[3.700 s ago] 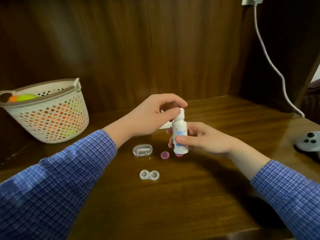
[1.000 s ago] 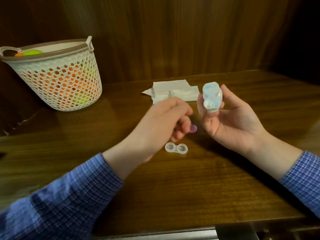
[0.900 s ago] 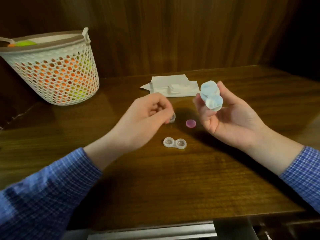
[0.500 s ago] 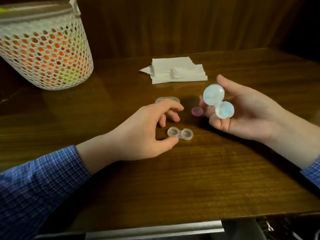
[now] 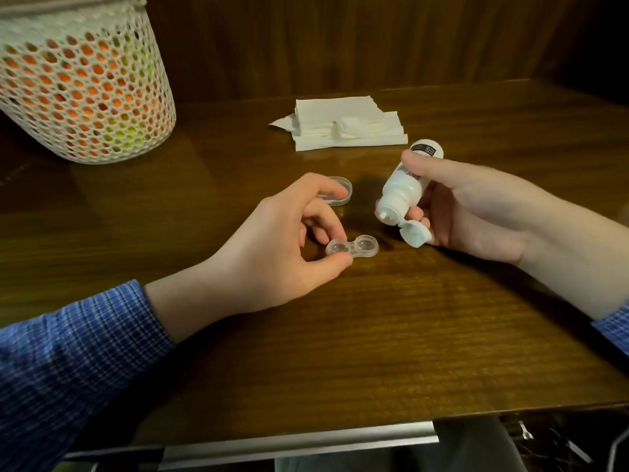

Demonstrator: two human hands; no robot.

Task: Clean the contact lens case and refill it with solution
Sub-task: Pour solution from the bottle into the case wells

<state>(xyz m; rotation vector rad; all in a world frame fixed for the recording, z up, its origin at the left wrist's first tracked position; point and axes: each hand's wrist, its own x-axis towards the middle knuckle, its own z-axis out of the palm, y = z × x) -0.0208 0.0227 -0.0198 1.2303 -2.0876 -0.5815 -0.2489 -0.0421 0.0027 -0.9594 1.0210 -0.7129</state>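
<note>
The clear two-well contact lens case [image 5: 456, 247] lies uncapped on the wooden table [image 5: 340, 352]. My left hand [image 5: 272, 247] pinches its left well between thumb and fingers. My right hand [image 5: 476, 216] grips a small white solution bottle [image 5: 403, 189], tilted with its nozzle pointing down-left, a little above and to the right of the case. The bottle's flip cap [image 5: 415, 235] hangs open below the nozzle. No liquid is visible coming out.
A clear oval lid [image 5: 340, 195] lies behind my left fingers. A stack of white tissues [image 5: 343, 127] sits at the back. A white mesh basket [image 5: 81, 86] with orange and green balls stands at the far left. The table's front edge is near my body.
My left hand closed its pinch on the case's left well. My right hand turned the bottle so its nozzle points down toward the case. The pink cap is hidden from view now.
</note>
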